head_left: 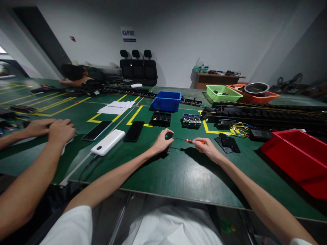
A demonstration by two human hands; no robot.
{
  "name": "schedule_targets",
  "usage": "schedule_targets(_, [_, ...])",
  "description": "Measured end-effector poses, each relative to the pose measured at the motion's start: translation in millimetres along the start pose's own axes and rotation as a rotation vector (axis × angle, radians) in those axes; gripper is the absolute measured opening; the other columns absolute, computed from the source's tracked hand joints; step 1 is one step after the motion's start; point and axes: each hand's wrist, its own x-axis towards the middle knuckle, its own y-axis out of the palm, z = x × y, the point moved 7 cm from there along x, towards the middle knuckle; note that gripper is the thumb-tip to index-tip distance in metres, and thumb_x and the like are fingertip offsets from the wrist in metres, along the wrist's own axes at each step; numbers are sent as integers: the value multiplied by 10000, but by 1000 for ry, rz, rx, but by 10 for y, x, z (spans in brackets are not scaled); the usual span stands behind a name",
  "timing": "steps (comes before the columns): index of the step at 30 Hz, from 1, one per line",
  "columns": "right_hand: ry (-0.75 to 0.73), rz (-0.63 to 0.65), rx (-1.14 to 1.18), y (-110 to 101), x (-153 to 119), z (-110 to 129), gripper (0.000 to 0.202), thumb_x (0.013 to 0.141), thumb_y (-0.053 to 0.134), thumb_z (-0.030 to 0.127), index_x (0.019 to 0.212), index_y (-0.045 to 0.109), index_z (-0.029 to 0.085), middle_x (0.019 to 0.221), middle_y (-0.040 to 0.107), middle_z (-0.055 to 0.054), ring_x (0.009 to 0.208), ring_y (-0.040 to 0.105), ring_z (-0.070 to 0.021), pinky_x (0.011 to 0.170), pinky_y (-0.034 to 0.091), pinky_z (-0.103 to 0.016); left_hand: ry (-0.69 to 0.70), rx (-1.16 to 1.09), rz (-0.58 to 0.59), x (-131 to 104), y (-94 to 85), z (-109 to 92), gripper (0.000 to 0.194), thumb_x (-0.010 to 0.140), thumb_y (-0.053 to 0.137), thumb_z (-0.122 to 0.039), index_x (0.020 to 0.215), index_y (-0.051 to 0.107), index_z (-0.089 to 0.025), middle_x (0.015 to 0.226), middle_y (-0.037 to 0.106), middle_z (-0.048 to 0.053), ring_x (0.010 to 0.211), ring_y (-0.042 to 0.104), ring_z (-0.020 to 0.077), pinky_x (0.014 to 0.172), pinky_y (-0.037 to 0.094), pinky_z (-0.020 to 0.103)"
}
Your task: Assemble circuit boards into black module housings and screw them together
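Note:
Near the middle of the green table, my left hand (162,142) grips a small black part (168,136) with a green dot on it. My right hand (205,148) is closed round the orange and black handle of a screwdriver (189,141), whose thin shaft points left, its tip at or close to the black part. Behind my hands stand a black module (161,119) and a group of small silver and blue modules (191,120). Several flat black pieces (229,143) lie to the right of my right hand.
A blue bin (167,101) is at the back, a red bin (296,160) at the right. Left lie a black phone (134,131), a white power bank (108,142) and another phone (97,130). Another person's hands (60,131) rest at the far left. Green (222,95) and orange baskets stand behind.

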Motion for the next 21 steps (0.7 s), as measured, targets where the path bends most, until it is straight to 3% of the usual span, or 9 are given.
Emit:
schedule_targets(6, [-273, -64, -341, -58, -38, 167, 290, 820, 589, 420, 945, 660, 168, 755, 626, -21, 641, 532, -140, 589, 385, -245, -33, -23, 6, 12, 8, 33, 261, 707, 578, -168, 966, 590, -201, 937, 566, 22, 868, 533, 158, 819, 441, 295])
schedule_targets(10, [-340, -103, -449, -48, -70, 219, 238, 788, 627, 387, 901, 641, 178, 842, 655, -48, 726, 579, -169, 667, 432, -276, -29, -5, 43, 7, 37, 30, 268, 721, 571, -168, 988, 584, -195, 935, 575, 17, 836, 534, 146, 801, 444, 283])
schedule_targets(14, [-209, -103, -140, -25, -46, 194, 293, 773, 644, 440, 905, 620, 179, 757, 621, -23, 639, 554, -137, 589, 434, -251, -35, -10, 49, 3, 40, 25, 264, 730, 578, -174, 994, 586, -190, 932, 586, 14, 815, 537, 136, 789, 445, 271])
schedule_targets(18, [-17, -118, 241, -12, -6, 74, 421, 840, 503, 564, 935, 604, 167, 623, 580, -10, 546, 536, -130, 490, 405, -231, -37, -23, 52, -6, 47, 11, 266, 732, 588, -181, 998, 587, -190, 932, 591, 11, 801, 536, 129, 778, 442, 261])
schedule_targets(21, [70, -82, 216, 1, 14, -30, 516, 839, 457, 626, 840, 626, 139, 473, 499, 13, 434, 473, -114, 413, 339, -219, -57, -37, 51, -9, 49, 20, 269, 736, 588, -188, 1004, 584, -186, 930, 592, 12, 791, 536, 129, 764, 441, 257])
